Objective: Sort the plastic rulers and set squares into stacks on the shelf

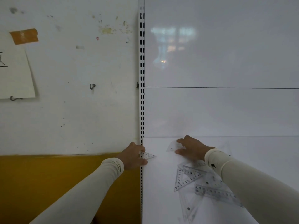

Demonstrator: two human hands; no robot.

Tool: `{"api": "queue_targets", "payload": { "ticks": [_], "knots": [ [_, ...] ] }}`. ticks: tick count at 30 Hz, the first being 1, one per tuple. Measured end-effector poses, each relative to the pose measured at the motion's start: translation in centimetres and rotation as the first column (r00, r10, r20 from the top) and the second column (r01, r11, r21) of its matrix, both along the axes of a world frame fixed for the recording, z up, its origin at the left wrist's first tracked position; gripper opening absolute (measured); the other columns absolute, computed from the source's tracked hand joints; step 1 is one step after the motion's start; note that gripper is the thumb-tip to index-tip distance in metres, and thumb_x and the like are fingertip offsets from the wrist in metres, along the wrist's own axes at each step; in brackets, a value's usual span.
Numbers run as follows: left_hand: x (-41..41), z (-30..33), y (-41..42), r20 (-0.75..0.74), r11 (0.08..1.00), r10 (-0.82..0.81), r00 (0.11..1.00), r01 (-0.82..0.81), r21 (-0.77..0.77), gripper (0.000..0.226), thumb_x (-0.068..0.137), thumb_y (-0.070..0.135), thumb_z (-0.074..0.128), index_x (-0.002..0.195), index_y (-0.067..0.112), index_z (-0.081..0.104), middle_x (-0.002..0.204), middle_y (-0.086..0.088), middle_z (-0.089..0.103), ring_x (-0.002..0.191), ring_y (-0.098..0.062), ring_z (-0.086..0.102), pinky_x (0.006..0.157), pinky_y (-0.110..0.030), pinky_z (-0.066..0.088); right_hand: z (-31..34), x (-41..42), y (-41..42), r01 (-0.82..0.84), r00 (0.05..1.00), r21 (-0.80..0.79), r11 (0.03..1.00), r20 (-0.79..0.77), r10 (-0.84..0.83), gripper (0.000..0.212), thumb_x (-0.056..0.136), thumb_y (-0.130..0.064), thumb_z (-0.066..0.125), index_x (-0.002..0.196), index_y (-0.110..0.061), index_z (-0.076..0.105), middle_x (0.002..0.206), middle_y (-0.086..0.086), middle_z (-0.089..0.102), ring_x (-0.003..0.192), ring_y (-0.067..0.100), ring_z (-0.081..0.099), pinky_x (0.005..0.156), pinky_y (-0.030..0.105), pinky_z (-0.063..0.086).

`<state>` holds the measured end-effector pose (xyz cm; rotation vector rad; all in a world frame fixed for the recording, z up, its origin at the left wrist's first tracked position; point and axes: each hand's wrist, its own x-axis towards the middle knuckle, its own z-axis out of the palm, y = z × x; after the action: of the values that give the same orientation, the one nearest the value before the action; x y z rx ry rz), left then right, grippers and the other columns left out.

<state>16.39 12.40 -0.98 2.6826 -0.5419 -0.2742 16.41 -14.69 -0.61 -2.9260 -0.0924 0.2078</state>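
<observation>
On the white shelf lies a loose pile of clear plastic set squares and a straight ruler, near its middle. My left hand grips a small clear set square at the shelf's left edge. My right hand is farther back, its fingers and thumb around another clear set square that lies on the shelf. Whether that piece is lifted off the surface is not visible.
A slotted white upright runs along the shelf's left side. Left of it is a stained white wall with a taped paper, small hooks and a yellow band below. The shelf's white back panel rises behind.
</observation>
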Motion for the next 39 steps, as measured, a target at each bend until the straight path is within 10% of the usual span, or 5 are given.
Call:
{"api": "queue_targets", "payload": {
  "ticks": [22,39],
  "knots": [
    [-1.1,1.9,-3.3,0.17,0.949,-0.3,0.939,0.312,-0.044,0.06,0.084,0.056,0.061,0.134,0.026,0.046,0.126,0.004,0.042,0.117,-0.013,0.046,0.102,-0.033,0.04,3.1,-6.1,-2.7,0.164,0.965,0.091,0.982,0.193,-0.179,0.05,0.086,-0.063,0.054,0.108,-0.019,0.056,0.107,-0.004,0.057,0.097,0.017,0.053,0.083,0.03,0.041],
    [-14.6,2.0,-34.0,0.179,0.554,-0.823,0.54,0.832,0.039,0.061,0.087,0.053,0.058,0.138,0.026,0.042,0.136,0.001,0.042,0.126,-0.017,0.042,0.106,-0.035,0.033,6.1,-32.0,-24.5,0.689,0.678,0.09,0.719,0.271,-0.683,0.055,0.085,-0.063,0.054,0.111,-0.015,0.058,0.107,0.001,0.061,0.095,0.02,0.056,0.085,0.036,0.046]
  ]
}}
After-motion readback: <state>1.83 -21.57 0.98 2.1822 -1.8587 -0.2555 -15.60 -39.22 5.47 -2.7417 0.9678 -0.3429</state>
